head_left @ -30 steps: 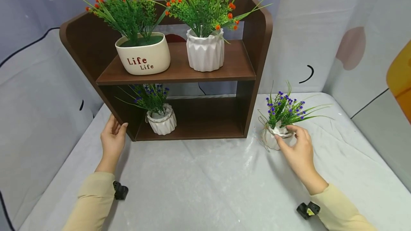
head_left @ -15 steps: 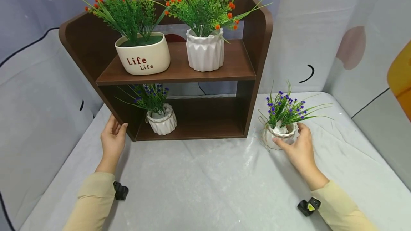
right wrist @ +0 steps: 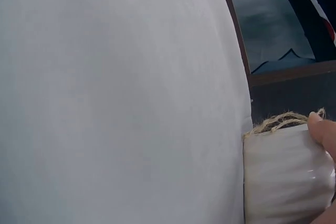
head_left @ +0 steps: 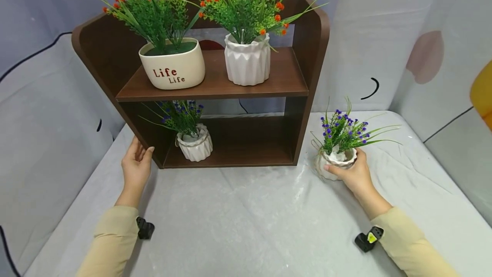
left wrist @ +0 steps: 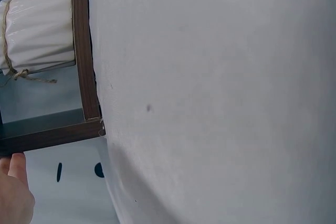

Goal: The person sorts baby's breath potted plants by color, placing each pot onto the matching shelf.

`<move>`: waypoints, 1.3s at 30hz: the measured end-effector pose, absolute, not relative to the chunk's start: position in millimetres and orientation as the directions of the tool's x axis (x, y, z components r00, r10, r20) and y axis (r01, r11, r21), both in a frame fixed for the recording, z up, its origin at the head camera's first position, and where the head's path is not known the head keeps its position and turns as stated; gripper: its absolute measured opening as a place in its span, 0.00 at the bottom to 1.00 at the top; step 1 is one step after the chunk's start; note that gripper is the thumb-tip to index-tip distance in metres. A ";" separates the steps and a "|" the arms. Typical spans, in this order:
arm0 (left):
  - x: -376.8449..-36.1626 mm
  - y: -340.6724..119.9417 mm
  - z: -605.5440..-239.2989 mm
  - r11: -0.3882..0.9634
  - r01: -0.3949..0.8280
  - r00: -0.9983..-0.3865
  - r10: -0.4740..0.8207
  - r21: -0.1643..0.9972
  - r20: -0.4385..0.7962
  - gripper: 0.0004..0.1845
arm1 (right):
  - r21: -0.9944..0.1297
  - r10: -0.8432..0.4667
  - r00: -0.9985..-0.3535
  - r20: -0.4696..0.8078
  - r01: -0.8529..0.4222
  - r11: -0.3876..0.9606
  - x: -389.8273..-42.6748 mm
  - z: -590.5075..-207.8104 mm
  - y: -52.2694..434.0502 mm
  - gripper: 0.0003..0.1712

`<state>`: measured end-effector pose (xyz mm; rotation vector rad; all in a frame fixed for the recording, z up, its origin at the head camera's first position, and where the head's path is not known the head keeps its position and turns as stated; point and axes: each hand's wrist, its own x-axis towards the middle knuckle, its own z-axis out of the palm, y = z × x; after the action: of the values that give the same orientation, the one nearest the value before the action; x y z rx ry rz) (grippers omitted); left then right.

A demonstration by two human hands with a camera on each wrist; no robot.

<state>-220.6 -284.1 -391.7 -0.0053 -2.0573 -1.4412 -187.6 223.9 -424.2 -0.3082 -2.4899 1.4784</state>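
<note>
My right hand [head_left: 357,174] grips a small white flowerpot [head_left: 324,161] on the table, right of the brown shelf [head_left: 211,95]. Its thumb lies across the front near the rim; the other fingers are mostly hidden round the right side. Purple flowers [head_left: 344,129] and grass blades rise from this pot, and twine hangs at its left. In the right wrist view, the thumb [right wrist: 321,129] presses on the ribbed pot [right wrist: 286,177] beside the twine. My left hand [head_left: 136,168] touches the outside of the shelf's lower left side, its fingertips against the panel [left wrist: 52,136] in the left wrist view.
On the upper shelf board stand an oval cream pot [head_left: 173,67] lettered "Life" and a ribbed white pot [head_left: 247,61], both with orange flowers. A twine-tied white pot [head_left: 195,144] with purple flowers sits at the lower left. White cloth [head_left: 238,217] covers the table.
My right hand has shifted from the pot's rim to lower round its right side, the thumb sliding slightly left across the front. The left hand stays at the shelf.
</note>
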 end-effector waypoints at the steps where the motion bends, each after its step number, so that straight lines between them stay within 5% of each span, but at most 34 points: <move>1: -220.4 -283.7 -391.1 0.405 0.343 -0.807 -0.334 0.847 0.487 0.26 | -0.886 0.291 -0.953 0.079 0.067 0.459 -188.6 -424.8 224.7 0.60; 39: -216.6 -283.7 -389.3 0.449 0.311 -0.819 -0.320 0.838 0.476 0.28 | -0.844 0.202 -0.976 0.079 0.042 0.535 -186.5 -431.3 242.0 0.52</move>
<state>-216.6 -283.7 -389.3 0.0073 -2.1137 -1.3928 -186.5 242.0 -431.3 -0.2091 -2.6023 1.4243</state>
